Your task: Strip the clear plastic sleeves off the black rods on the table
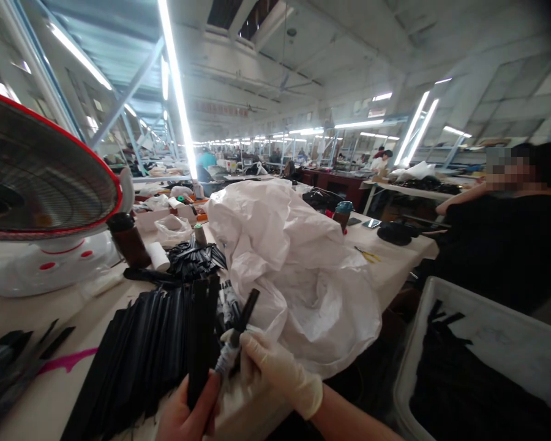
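Note:
My left hand [190, 407], bare, is closed around a flat black strip [201, 343] that stands nearly upright. Beside that strip, a narrower dark strip [248, 309] leans to the right, with a greyish crinkled wrapping [224, 358] around its lower part. My right hand [278, 367], in a pale thin glove, pinches this narrower strip just above the wrapping. What the strips are for cannot be seen. A row of long black strips [138, 349] lies on the table left of my hands. Behind my right hand is a large crumpled white sack [298, 257].
A red-rimmed fan [50, 184] stands at the left by a dark bottle [128, 239]. Small black pieces [193, 260] lie behind the strips. Yellow-handled pliers [368, 254] lie right of the sack. A white bin [496, 324] holds black material. A person in black [505, 245] sits at the right.

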`<state>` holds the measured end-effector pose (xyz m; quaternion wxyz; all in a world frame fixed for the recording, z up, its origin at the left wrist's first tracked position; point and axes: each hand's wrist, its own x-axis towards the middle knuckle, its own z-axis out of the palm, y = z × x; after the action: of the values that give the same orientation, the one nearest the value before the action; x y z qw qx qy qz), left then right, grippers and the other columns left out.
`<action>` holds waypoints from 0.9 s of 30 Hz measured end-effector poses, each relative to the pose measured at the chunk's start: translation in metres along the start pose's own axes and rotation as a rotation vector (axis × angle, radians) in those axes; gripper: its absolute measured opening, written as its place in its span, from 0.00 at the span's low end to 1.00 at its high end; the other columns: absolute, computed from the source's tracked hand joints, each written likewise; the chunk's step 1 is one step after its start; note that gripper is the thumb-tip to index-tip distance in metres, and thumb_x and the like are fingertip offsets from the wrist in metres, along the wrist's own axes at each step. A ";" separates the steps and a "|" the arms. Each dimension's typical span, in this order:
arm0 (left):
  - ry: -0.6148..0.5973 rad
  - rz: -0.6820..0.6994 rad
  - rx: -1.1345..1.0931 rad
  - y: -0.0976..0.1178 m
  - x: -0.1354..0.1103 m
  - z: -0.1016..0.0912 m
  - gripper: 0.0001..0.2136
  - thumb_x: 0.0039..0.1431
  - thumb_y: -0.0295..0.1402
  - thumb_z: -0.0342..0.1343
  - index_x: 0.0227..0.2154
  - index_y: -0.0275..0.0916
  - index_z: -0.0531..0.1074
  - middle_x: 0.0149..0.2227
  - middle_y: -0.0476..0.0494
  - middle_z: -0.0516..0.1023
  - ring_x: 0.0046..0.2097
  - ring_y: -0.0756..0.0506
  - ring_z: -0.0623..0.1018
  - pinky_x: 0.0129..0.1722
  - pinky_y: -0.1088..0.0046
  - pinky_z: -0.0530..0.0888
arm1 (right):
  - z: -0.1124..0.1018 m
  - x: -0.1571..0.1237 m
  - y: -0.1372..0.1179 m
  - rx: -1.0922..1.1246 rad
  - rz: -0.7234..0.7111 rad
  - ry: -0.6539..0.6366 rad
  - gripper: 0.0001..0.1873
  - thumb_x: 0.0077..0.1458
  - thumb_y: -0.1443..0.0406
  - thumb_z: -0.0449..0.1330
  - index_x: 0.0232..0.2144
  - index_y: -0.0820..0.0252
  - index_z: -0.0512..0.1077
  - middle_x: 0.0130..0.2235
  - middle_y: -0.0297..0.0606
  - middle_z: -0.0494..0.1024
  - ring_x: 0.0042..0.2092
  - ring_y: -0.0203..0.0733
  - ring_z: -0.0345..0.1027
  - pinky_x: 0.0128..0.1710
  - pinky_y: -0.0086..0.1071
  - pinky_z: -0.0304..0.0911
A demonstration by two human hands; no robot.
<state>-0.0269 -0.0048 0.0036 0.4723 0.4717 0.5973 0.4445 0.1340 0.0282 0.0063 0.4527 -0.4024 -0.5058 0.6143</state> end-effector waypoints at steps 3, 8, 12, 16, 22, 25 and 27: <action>0.043 -0.112 -0.112 0.008 0.031 0.001 0.14 0.49 0.43 0.61 0.30 0.36 0.71 0.21 0.49 0.76 0.22 0.48 0.75 0.21 0.77 0.71 | -0.057 0.019 -0.014 -0.373 -0.055 0.292 0.33 0.60 0.47 0.38 0.45 0.63 0.71 0.23 0.33 0.71 0.22 0.32 0.63 0.23 0.25 0.57; -0.009 -0.241 -0.320 0.022 0.074 0.015 0.05 0.55 0.27 0.55 0.36 0.34 0.71 0.32 0.42 0.79 0.31 0.47 0.79 0.27 0.75 0.75 | -0.157 0.058 -0.020 -0.923 0.093 0.558 0.17 0.62 0.64 0.45 0.46 0.65 0.68 0.43 0.48 0.75 0.43 0.41 0.69 0.41 0.32 0.63; 0.016 -0.245 -0.313 0.021 0.073 0.014 0.07 0.56 0.27 0.55 0.38 0.33 0.71 0.41 0.35 0.78 0.41 0.45 0.79 0.34 0.73 0.77 | -0.189 0.083 -0.010 -1.164 0.214 0.542 0.14 0.59 0.63 0.55 0.46 0.63 0.69 0.49 0.47 0.71 0.51 0.47 0.65 0.51 0.44 0.60; 0.034 -0.162 -0.242 0.016 0.054 0.000 0.14 0.52 0.35 0.60 0.40 0.33 0.71 0.37 0.37 0.79 0.36 0.45 0.79 0.28 0.75 0.76 | -0.191 0.103 -0.007 -1.238 0.307 0.504 0.16 0.58 0.59 0.56 0.46 0.62 0.69 0.49 0.43 0.71 0.48 0.46 0.67 0.49 0.47 0.62; 0.079 -0.046 -0.239 0.013 0.028 -0.001 0.28 0.37 0.49 0.66 0.37 0.34 0.71 0.23 0.49 0.75 0.20 0.51 0.69 0.15 0.79 0.65 | -0.176 0.081 -0.018 -1.143 0.219 0.371 0.10 0.54 0.62 0.59 0.29 0.65 0.74 0.41 0.48 0.76 0.51 0.51 0.65 0.47 0.40 0.60; -0.058 -0.059 -0.213 0.021 0.016 0.011 0.24 0.41 0.48 0.64 0.36 0.35 0.71 0.21 0.52 0.73 0.17 0.54 0.65 0.15 0.79 0.61 | -0.154 0.049 -0.022 -0.966 0.192 0.266 0.20 0.58 0.55 0.51 0.27 0.63 0.73 0.30 0.43 0.77 0.37 0.45 0.70 0.33 0.33 0.62; -0.166 -0.076 -0.183 0.028 0.010 0.022 0.22 0.43 0.47 0.62 0.36 0.35 0.71 0.23 0.50 0.75 0.17 0.55 0.64 0.15 0.79 0.59 | -0.133 0.026 -0.024 -0.833 0.183 0.215 0.25 0.61 0.51 0.44 0.31 0.62 0.72 0.28 0.38 0.75 0.29 0.38 0.68 0.27 0.30 0.61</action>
<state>-0.0026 0.0111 0.0264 0.5780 0.4386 0.5305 0.4383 0.2576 0.0895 0.0072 0.2457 -0.6552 -0.6226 0.3503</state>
